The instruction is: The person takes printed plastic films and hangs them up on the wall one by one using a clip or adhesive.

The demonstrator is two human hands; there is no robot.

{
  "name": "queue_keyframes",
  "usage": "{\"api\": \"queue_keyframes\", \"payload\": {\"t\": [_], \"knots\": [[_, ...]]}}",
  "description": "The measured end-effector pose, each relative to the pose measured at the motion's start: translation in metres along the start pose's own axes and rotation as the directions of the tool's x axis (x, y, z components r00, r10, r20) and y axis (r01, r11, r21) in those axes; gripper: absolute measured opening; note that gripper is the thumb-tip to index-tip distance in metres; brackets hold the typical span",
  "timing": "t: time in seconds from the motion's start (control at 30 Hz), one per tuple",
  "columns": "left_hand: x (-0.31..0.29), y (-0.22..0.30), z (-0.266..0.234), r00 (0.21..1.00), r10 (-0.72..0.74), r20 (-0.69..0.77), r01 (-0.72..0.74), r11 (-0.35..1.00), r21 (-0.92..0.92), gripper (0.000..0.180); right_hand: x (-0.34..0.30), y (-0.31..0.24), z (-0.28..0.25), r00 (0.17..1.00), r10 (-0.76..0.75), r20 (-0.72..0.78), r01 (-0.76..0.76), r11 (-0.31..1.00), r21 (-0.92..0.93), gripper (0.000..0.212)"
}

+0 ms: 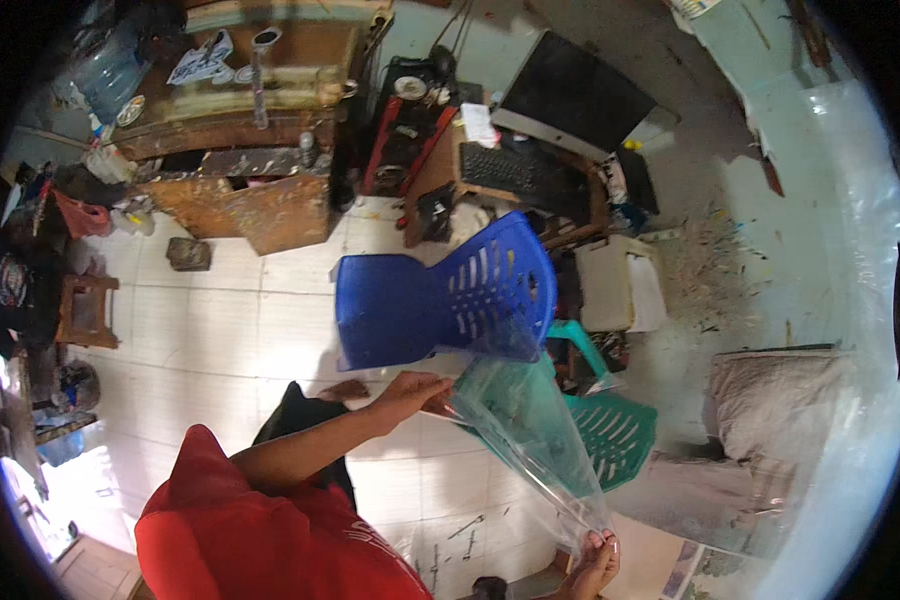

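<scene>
My left hand (pixel 412 397) is closed on one end of a clear plastic sheet (pixel 527 432), its arm reaching across from the red sleeve. Lower and to the right, my right hand (pixel 595 565) pinches the sheet's other end, where the film gathers into folds. Between the hands the sheet hangs stretched at a slant. A blue plastic chair (pixel 390 305) with a slotted back stands just beyond my left hand, and the film's far part overlaps its edge. Through and beside the film shows a green plastic chair (pixel 610 440), partly covered by it.
Beyond the blue chair is a desk with a monitor (pixel 575 95) and a keyboard (pixel 500 170). A worn wooden workbench (pixel 240 205) stands far left, a small wooden stool (pixel 88 310) nearer. Grey cloth (pixel 775 410) lies at the right by the wall.
</scene>
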State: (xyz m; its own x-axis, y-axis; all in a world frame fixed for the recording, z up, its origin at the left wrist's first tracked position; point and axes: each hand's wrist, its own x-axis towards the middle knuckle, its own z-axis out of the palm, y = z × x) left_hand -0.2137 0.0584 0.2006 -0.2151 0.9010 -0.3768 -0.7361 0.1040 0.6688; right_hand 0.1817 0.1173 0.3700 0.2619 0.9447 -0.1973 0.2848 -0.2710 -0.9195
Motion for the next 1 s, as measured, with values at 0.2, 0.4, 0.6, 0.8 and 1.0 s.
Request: {"api": "queue_keyframes", "payload": {"t": [0.2, 0.4, 0.6, 0.8, 1.0], "knots": [[-0.022, 0.003, -0.018, 0.997, 0.001, 0.074, -0.018, 0.973, 0.229, 0.03, -0.038, -0.009, -0.026, 0.997, -0.044, -0.058, 0.024, 0.954, -0.298, 0.048], [0.057, 0.107, 0.03, 0.919, 0.105, 0.38, -0.144, 0.987, 0.076, 0.022, -0.071, -0.129, 0.033, 0.921, -0.389, -0.001, 0.383, 0.907, -0.176, 0.026], [0.122, 0.223, 0.068, 0.787, 0.136, 0.601, -0.259, 0.958, 0.122, 0.021, -0.037, -0.145, 0.064, 0.896, -0.367, -0.25, 0.398, 0.913, 0.087, 0.025], [0.2, 0.362, 0.074, 0.653, 0.227, 0.723, -0.339, 0.941, 0.01, 0.024, -0.004, -0.234, 0.196, 0.65, -0.409, -0.641, 0.679, 0.691, 0.248, 0.027], [0.273, 0.469, 0.117, 0.505, 0.253, 0.825, -0.344, 0.936, -0.077, 0.022, 0.062, -0.3, 0.229, 0.718, -0.478, -0.506, 0.668, 0.677, 0.308, 0.027]]}}
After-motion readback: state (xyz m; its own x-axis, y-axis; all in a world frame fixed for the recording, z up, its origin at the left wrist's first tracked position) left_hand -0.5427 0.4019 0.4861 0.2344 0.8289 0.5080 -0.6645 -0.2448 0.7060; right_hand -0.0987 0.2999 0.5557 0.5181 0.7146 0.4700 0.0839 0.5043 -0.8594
